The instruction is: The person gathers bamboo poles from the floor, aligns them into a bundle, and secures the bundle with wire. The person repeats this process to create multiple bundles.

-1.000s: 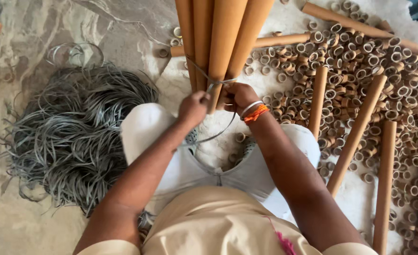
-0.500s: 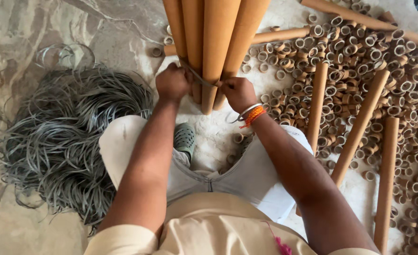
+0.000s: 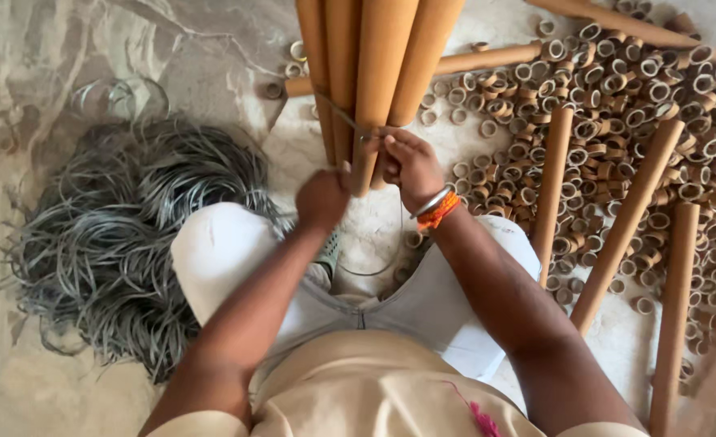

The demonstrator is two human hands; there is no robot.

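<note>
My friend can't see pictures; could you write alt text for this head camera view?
Two hands, left hand and right hand, grip a wire around a bundle of cardboard tubes. A pile of grey wire loops lies left; cut cardboard rings and loose tubes lie right.

Matt brown cardboard tubes (image 3: 372, 73), dull grey metal wire loops (image 3: 131, 235), rough stone floor (image 3: 204, 57).

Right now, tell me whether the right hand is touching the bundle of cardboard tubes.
Touching. The head view shows the right hand pressed against the lower end of the tube bundle, fingers on a tube.
</note>
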